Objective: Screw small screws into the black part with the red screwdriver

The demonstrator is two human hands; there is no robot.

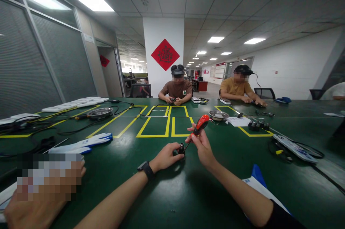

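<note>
My left hand (168, 157), with a dark watch on the wrist, is closed around a small black cylindrical part (182, 148) just over the green table. My right hand (203, 146) grips a screwdriver (201, 124) by its red and black handle. The screwdriver is tilted, its handle up and to the right, and its thin shaft slants down toward the black part. Whether the tip touches that part or sits beside it I cannot tell.
The green table (151, 193) has yellow tape outlines. Metal bowls (219, 115) (99, 113), black parts (258, 125), a power strip (295, 148) and gloves (83, 143) lie around. Another person's hand (43, 200) is at lower left; two people (176, 90) (237, 87) sit opposite.
</note>
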